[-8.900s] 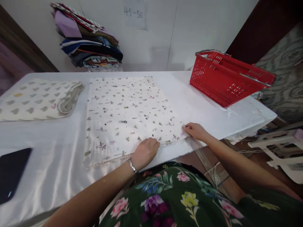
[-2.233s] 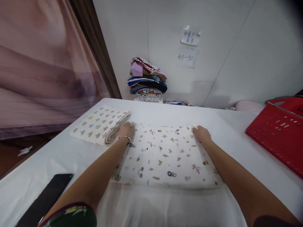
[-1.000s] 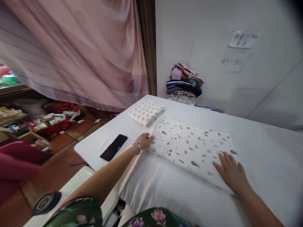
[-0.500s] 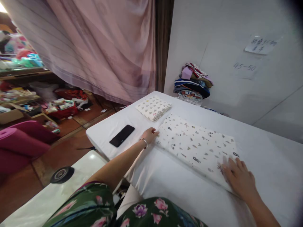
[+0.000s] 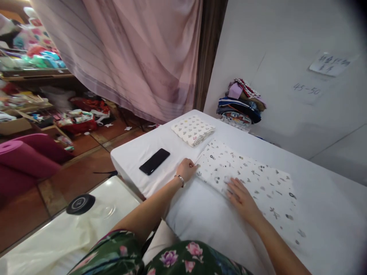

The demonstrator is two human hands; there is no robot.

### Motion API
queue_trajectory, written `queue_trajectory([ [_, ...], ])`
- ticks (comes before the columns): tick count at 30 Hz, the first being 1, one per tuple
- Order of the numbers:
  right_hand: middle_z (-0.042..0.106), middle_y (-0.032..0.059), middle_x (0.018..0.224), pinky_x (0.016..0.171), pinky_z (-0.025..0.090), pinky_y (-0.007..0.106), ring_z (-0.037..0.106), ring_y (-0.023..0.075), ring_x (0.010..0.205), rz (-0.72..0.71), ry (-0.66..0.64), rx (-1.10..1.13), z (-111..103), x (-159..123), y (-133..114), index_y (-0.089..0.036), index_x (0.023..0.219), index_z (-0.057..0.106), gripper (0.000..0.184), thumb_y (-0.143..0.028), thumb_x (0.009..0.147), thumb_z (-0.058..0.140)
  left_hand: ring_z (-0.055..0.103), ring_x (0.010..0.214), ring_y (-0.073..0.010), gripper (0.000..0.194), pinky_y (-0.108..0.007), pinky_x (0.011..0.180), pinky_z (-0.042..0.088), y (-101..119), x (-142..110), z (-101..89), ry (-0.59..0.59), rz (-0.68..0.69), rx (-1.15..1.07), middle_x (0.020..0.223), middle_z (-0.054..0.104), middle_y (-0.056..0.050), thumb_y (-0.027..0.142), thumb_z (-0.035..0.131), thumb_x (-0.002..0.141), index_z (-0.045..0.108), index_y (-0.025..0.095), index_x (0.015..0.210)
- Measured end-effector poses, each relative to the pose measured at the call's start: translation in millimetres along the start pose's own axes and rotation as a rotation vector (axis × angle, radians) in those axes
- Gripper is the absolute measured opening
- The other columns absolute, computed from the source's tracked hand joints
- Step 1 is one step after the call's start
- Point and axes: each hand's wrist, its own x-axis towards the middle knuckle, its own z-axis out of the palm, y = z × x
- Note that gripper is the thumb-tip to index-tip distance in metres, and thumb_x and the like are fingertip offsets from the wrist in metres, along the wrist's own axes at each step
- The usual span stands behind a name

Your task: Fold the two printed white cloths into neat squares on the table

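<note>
"Where's the printed cloth (image 5: 255, 173)?"
"Lying on the bench (image 5: 329, 202), right of the phone (image 5: 155, 161)."
"What touches it?"
"The left hand (image 5: 186, 170), fingers curled at its corner nearest the phone; whether they pinch, I can't tell. The right hand (image 5: 243, 200), fingers spread, is on it farther from the phone."
"How to smooth it well?"
"I'd steady that corner and stroke lightly away from the phone, palm flat."

You have two cloths (image 5: 255, 178) (image 5: 192, 130) and one phone (image 5: 155, 161) on one counter (image 5: 329, 206); farther, one stack (image 5: 240, 103), two notes (image 5: 329, 65) (image 5: 306, 89).
</note>
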Motion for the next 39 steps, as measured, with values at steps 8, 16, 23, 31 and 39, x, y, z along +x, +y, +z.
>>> queue_trajectory([
  [8,0.064,0.0033,0.114,0.088,0.047,0.031,0.060,0.0191,0.102,0.038,-0.137,0.073,-17,115,-29,-0.024,0.118,0.058,0.038,-0.038,0.088,0.039,0.049,0.067,-0.0098,0.013,-0.023,0.062,0.037,-15,-1,6.6,0.082,0.031,-0.148,0.079,0.053,0.002,0.024,0.056,0.076,0.048,0.019,0.067],
  [16,0.065,0.0042,0.108,0.077,0.043,0.024,0.059,0.0176,0.094,0.032,-0.219,-0.316,-4,230,-47,-0.024,0.120,0.056,0.038,-0.019,0.084,0.045,0.049,0.070,-0.0127,0.017,-0.026,0.065,0.037,-16,1,11.9,0.063,0.099,-0.098,0.079,0.053,0.001,0.034,0.057,0.077,0.050,0.020,0.071],
  [23,0.066,0.0043,0.100,0.069,0.038,0.026,0.057,0.0205,0.090,-0.017,-0.337,-0.499,-7,260,-42,-0.026,0.104,0.061,0.028,-0.021,0.079,0.049,0.050,0.075,-0.0142,0.020,-0.027,0.065,0.035,-19,5,9.7,0.027,0.142,-0.106,0.081,0.054,0.000,0.037,0.057,0.078,0.049,0.021,0.070],
  [31,0.064,0.0042,0.090,0.060,0.031,0.024,0.055,0.0186,0.081,-0.045,-0.328,-0.537,-13,276,-44,-0.024,0.092,0.059,0.017,-0.024,0.082,0.046,0.051,0.076,-0.0148,0.014,-0.027,0.071,0.039,-20,7,13.3,0.010,0.156,-0.228,0.081,0.053,-0.001,0.029,0.051,0.080,0.047,0.022,0.068],
  [39,0.065,0.0048,0.092,0.066,0.036,0.025,0.057,0.0184,0.083,0.011,-0.287,-0.397,1,278,-44,-0.023,0.102,0.058,0.022,-0.023,0.082,0.049,0.050,0.069,-0.0149,0.016,-0.027,0.062,0.036,-19,8,13.3,0.013,0.103,-0.154,0.070,0.052,0.000,0.028,0.051,0.078,0.045,0.022,0.064],
])
